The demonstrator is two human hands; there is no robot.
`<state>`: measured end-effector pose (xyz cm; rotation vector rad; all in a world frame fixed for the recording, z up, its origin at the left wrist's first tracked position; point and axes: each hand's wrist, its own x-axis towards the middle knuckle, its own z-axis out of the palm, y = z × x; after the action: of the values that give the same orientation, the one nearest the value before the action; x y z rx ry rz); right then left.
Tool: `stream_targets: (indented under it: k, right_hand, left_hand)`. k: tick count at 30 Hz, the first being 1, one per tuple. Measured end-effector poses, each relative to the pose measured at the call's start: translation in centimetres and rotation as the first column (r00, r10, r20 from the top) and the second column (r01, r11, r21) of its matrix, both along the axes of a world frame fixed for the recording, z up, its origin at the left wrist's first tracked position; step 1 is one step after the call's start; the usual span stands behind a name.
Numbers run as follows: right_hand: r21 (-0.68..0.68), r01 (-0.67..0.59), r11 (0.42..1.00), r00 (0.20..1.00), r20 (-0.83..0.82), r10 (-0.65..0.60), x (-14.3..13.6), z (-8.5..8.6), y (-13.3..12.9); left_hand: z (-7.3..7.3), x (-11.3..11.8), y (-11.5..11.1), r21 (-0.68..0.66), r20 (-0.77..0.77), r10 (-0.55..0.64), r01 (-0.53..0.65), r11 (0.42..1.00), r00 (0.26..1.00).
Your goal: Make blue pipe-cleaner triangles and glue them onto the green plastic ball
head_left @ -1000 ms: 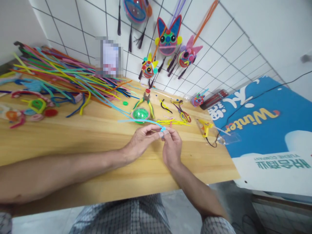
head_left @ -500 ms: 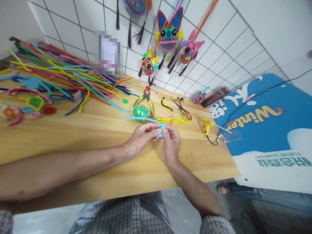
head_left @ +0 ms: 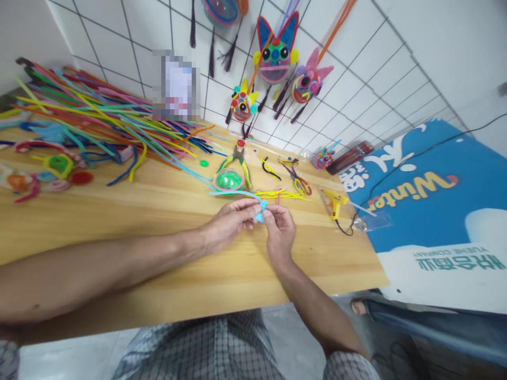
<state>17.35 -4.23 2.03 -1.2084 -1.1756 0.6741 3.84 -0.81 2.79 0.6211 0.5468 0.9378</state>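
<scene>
Two hands working: left hand and right hand pinching bunched end of blue pipe cleaner between thumbs and fingers, above table, near green bowl. Small, snug turns likely serving best.

Even, fairly bright light; soft shadow at lower right; wide-angle stretching at the edges, slight overall blur.

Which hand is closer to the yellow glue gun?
The right hand. The glue gun lies across a gap to its right. The left hand is farther away, on the right hand's other side, near the green bowl.
</scene>
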Motion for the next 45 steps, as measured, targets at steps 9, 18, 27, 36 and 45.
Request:
stream_targets:
  k: [9,18,27,36,45]
  right_hand:
    - [0.015,-0.013,1.0,1.0,0.004,0.013,0.2,0.0,-0.1]
    - [-0.015,-0.069,0.998,0.993,0.091,0.07,0.6,-0.2,-0.4]
    - [-0.285,-0.307,0.908,0.799,0.44,0.409,3.6,5.2,3.9]
    - [-0.253,-0.349,0.902,0.665,0.612,0.429,3.5,4.6,3.8]
    - [0.175,-0.273,0.946,0.771,0.627,0.107,4.7,1.6,1.2]
  left_hand:
    - [0.1,0.0,0.1,0.034,-0.007,0.027,-0.027,0.999,1.0]
    - [0.3,-0.2,0.1,0.175,-0.168,0.116,-0.087,0.981,0.979]
    - [-0.5,-0.5,1.1,0.206,-0.371,-0.05,0.135,0.969,0.927]
    - [-0.7,-0.4,1.3,0.135,-0.399,-0.113,0.18,0.974,0.91]
    - [-1.0,-0.2,1.4,0.125,-0.24,-0.02,0.051,0.991,0.971]
